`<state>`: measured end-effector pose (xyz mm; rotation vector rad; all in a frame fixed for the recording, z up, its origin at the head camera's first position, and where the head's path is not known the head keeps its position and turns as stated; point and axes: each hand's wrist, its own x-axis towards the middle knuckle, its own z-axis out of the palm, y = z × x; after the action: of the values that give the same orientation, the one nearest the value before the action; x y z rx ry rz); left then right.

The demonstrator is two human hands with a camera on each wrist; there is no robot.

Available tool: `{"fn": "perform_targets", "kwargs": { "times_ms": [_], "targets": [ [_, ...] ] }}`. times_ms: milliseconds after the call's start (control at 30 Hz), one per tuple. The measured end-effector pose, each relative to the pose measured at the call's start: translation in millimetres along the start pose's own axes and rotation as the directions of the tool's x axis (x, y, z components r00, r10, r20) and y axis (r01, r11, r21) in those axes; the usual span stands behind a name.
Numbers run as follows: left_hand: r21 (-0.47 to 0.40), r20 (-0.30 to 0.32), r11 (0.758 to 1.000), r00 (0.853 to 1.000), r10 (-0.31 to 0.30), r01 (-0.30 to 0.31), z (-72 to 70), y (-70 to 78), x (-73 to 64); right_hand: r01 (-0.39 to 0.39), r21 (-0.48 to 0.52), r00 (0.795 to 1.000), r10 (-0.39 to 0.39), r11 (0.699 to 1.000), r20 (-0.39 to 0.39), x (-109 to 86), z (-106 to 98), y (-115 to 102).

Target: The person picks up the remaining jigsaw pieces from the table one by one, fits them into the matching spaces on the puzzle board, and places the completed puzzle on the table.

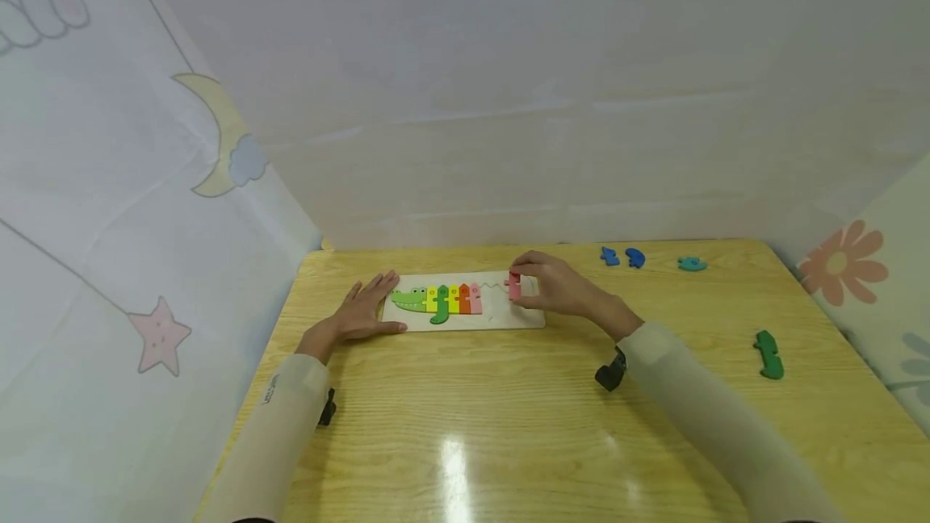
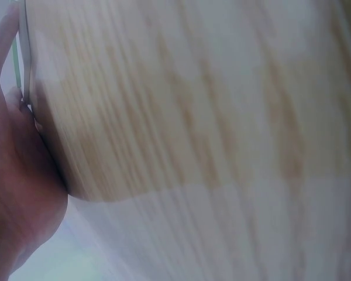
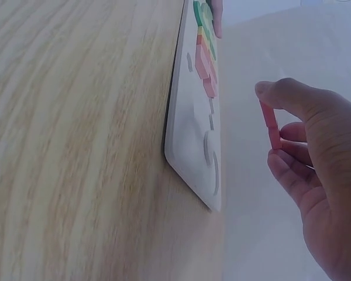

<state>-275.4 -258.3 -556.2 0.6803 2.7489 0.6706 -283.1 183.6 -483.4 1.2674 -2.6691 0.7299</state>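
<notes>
You seem to be mid-placement: your right hand (image 1: 555,289) pinches the red piece (image 1: 514,287) above the board (image 1: 468,324); your left hand (image 1: 361,311) lies spread, ungripping, against the board's left end. Next probably calls for aligning that piece beside the pink piece (image 1: 475,301) (square first, then press).

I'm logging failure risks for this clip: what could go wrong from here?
The right hand pinches a pinkish-red piece by its edges above the board, so the piece could slip and drop. The left hand touches the board's left end; if it let go, the board might slide when pressed.
</notes>
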Motion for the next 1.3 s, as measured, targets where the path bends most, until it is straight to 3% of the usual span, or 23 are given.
{"fn": "perform_targets", "kwargs": {
  "times_ms": [333, 633, 900, 1300],
  "targets": [
    [0.003, -0.003, 1.000, 1.000, -0.004, 0.004, 3.0, -3.2, 1.6, -0.020, 0.017, 1.000, 0.020, 1.000, 0.005, 8.2, 9.8, -5.7],
    [-0.010, 0.024, 1.000, 0.999, -0.023, 0.024, -10.2, 17.2, -7.1, -0.078, 0.041, 0.995, 0.075, 0.996, 0.060, 15.6, 18.3, -9.7],
    [-0.006, -0.011, 1.000, 1.000, 0.003, -0.003, 0.2, -0.5, -2.8, -0.072, 0.046, 0.996, 0.070, 0.996, 0.060, 21.6, 22.9, -6.8],
    [-0.015, -0.004, 1.000, 1.000, 0.001, -0.001, -1.5, 3.9, -1.3, -0.067, 0.067, 0.995, 0.061, 0.996, 0.084, 25.4, 30.9, -3.8]
  ]
}}
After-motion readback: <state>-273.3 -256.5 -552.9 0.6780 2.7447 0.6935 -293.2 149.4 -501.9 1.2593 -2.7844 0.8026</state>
